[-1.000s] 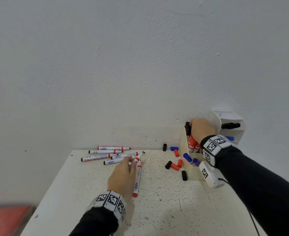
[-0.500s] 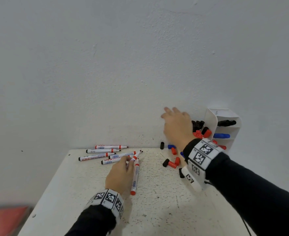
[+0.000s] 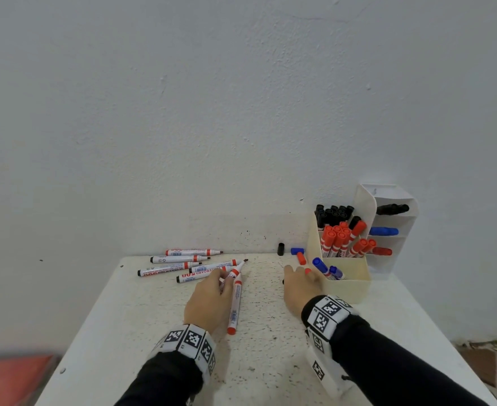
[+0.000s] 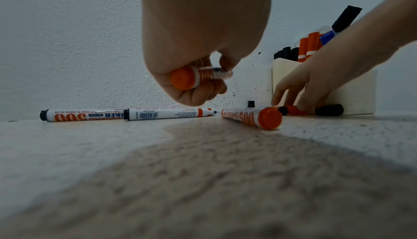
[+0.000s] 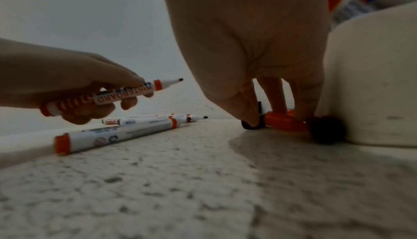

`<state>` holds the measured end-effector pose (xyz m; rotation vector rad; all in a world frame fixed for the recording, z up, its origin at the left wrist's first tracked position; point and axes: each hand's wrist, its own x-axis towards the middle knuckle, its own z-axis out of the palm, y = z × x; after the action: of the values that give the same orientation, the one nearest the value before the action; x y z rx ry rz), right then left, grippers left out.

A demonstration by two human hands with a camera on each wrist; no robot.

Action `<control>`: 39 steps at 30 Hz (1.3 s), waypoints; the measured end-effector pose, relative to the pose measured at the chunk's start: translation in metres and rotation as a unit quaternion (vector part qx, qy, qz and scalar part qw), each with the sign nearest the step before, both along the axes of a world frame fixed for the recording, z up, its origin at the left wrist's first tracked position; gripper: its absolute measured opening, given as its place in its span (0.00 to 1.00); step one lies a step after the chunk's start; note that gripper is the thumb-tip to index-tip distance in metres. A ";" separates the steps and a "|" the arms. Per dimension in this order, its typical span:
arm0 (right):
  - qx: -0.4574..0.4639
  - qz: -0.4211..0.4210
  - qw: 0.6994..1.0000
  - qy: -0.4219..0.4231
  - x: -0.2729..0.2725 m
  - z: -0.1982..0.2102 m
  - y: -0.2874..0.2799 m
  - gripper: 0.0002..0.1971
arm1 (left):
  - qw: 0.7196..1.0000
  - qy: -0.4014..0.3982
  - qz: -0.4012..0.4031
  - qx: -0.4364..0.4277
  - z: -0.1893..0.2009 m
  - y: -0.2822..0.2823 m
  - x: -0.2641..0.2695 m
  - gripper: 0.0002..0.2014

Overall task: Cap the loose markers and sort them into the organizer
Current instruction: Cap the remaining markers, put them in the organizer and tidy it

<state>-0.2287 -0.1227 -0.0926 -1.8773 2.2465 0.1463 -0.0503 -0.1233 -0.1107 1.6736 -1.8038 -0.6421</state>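
Note:
My left hand [image 3: 226, 278] grips an uncapped red marker [image 4: 194, 77], lifted a little off the white table [image 3: 153, 332], its tip pointing toward the wall. A second red marker [image 3: 235, 306] lies just right of that hand. My right hand [image 3: 297, 272] is down on the table by the cream organizer [image 3: 347, 288]. Its thumb and fingertips pinch a red cap [image 5: 284, 120] lying between two black caps [image 5: 327, 129]. Several uncapped markers [image 3: 180, 260] lie at the back left.
A black cap [image 3: 281, 249], a blue cap [image 3: 297, 251] and a red cap [image 3: 301, 258] lie near the wall. The organizer holds black, red and blue capped markers. A white tiered holder [image 3: 394, 259] stands behind it. The wall closes the far side.
My right hand has left the organizer's top, swung left and come down onto the caps beside it. My left hand has closed round a red marker and raised it.

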 end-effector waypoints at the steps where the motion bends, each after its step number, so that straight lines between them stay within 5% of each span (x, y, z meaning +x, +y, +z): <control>1: -0.011 -0.003 1.000 0.000 -0.003 -0.002 -0.002 0.24 | 1.000 0.000 0.000 0.000 0.000 0.000 0.000 0.13; 13: -0.181 0.002 0.979 -0.089 -0.011 -0.006 -0.008 0.20 | 1.000 0.006 0.001 0.009 0.000 0.000 0.000 0.14; 17: -0.265 0.046 0.934 -0.238 -0.002 0.001 -0.006 0.03 | 1.000 -0.009 -0.019 0.016 0.000 0.000 0.000 0.18; 23: -0.298 0.034 0.847 -0.439 0.016 0.008 -0.006 0.11 | 0.999 -0.016 -0.043 -0.009 0.007 0.003 -0.001 0.15; 29: -0.237 -0.013 0.810 -0.536 0.027 0.002 -0.005 0.05 | 0.996 0.009 -0.077 -0.037 0.005 0.005 -0.001 0.12; 33: -0.196 -0.028 0.822 -0.534 0.022 0.001 0.001 0.11 | 0.992 -0.003 -0.120 -0.048 0.008 0.009 -0.003 0.11; 37: -0.181 -0.045 0.870 -0.457 0.019 0.001 0.001 0.23 | 0.982 -0.088 -0.157 -0.064 0.016 0.013 -0.006 0.13; 39: -0.181 -0.049 0.868 -0.459 0.022 0.003 0.001 0.23 | 0.975 -0.134 -0.163 -0.068 0.018 0.016 -0.007 0.14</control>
<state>-0.2070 -0.1216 -0.0897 -1.4588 1.7124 -1.0266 -0.0575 -0.1077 -0.0926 1.4385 -2.2900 -0.4280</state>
